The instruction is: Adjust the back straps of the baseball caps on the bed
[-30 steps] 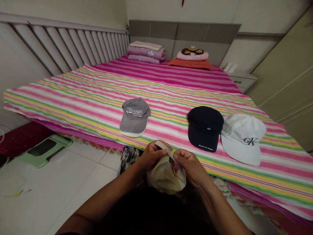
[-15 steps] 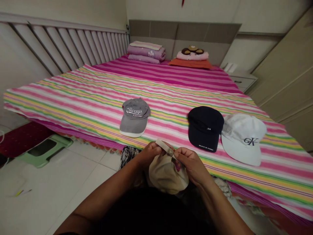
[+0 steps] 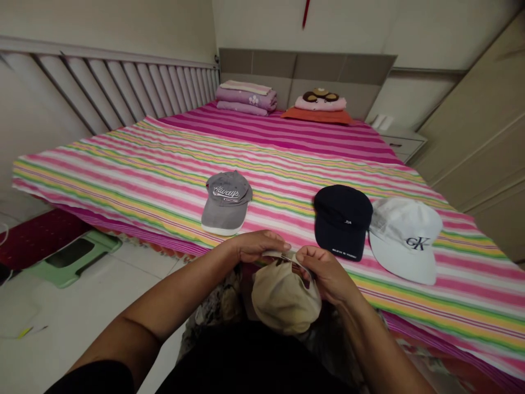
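A beige cap (image 3: 285, 298) rests in my lap at the near edge of the bed. My left hand (image 3: 256, 246) and my right hand (image 3: 326, 273) both pinch its back strap (image 3: 283, 255), fingers closed, one on each side of the small buckle. On the striped bedspread (image 3: 164, 164) beyond lie a grey cap (image 3: 226, 201) with white lettering, a navy cap (image 3: 342, 219) and a white cap (image 3: 406, 238) with a dark logo. The navy and white caps touch each other.
Folded purple bedding (image 3: 246, 97) and an orange-and-pink pillow stack (image 3: 320, 106) sit at the headboard. A slatted rail (image 3: 123, 82) runs along the left wall. A green stool (image 3: 76, 256) and dark red mat stand on the white floor at left. A nightstand (image 3: 400, 143) is at right.
The strap, held upright between my fingers before, now lies flatter across the cap's opening. Both hands have shifted slightly up and apart. The camera has tilted down a little.
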A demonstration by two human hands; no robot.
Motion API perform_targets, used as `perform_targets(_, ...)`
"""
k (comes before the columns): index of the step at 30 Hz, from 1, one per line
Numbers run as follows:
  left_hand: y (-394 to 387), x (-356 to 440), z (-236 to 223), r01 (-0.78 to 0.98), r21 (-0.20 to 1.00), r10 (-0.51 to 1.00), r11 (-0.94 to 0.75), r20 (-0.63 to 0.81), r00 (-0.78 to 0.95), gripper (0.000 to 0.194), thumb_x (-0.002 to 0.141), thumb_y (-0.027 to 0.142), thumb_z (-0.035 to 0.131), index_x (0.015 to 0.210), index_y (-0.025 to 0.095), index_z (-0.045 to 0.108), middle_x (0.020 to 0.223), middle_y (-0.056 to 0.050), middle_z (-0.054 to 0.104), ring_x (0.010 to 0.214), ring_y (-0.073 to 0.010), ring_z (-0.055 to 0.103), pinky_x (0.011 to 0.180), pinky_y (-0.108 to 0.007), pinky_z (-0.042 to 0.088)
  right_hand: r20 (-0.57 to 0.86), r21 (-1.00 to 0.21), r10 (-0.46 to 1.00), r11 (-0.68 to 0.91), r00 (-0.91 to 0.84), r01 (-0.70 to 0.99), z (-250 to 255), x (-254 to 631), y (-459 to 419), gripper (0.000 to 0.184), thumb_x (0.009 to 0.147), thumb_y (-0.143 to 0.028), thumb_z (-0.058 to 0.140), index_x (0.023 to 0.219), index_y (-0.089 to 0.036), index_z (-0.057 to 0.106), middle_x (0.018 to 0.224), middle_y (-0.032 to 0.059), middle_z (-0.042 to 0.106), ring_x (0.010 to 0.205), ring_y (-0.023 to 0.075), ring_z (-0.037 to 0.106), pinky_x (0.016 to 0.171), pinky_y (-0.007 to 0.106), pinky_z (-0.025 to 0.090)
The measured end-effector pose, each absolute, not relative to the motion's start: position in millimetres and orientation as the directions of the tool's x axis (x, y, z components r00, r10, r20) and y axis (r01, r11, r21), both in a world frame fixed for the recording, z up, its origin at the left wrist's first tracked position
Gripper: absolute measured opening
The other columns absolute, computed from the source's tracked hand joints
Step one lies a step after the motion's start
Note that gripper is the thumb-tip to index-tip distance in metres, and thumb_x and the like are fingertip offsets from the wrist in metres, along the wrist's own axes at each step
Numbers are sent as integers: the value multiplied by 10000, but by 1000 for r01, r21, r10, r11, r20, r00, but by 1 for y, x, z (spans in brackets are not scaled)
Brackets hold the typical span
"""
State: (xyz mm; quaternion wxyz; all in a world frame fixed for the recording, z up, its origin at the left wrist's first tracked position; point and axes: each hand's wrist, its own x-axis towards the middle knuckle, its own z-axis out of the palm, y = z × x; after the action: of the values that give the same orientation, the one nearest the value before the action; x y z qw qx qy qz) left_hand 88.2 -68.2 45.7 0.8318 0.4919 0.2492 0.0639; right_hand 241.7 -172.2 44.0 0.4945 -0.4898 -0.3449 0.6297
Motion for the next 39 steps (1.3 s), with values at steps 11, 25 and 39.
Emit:
perform_targets(11, -79, 92, 62, 111, 880, 358, 462, -300, 884, 194, 549, 243, 736, 620, 104, 621, 544, 8, 568, 468, -47, 462, 470, -181, 311, -283, -947, 953, -296, -109, -127, 63, 250, -168, 265, 627, -352, 683, 587, -137, 534, 482, -20, 527, 384, 36, 349, 392, 172, 226)
perform_targets(25, -68, 80, 68, -45, 857, 451, 513, -225, 864, 324, 498, 132, 752, 658, 138, 470, 605, -2, 589, 474, -56, 495, 421, -153, 280, -210, -958, 902, -267, -378, -105, 41, 286, -182, 253, 649, -380, 681, 720, -152, 598, 638, -1, 536, 554, 102, 428, 521, 217, 298)
perform_targets(39, -53, 82, 69, -94, 804, 278, 586, -90, 956, 552, 555, 314, 737, 1058, 144, 585, 680, -55, 655, 528, -129, 576, 489, -213, 398, -92, -908, 993, -112, -68, -404, 78, 271, -181, 477, 509, -598, 657, 581, -235, 356, 485, 10, 524, 386, 140, 438, 391, 263, 297)
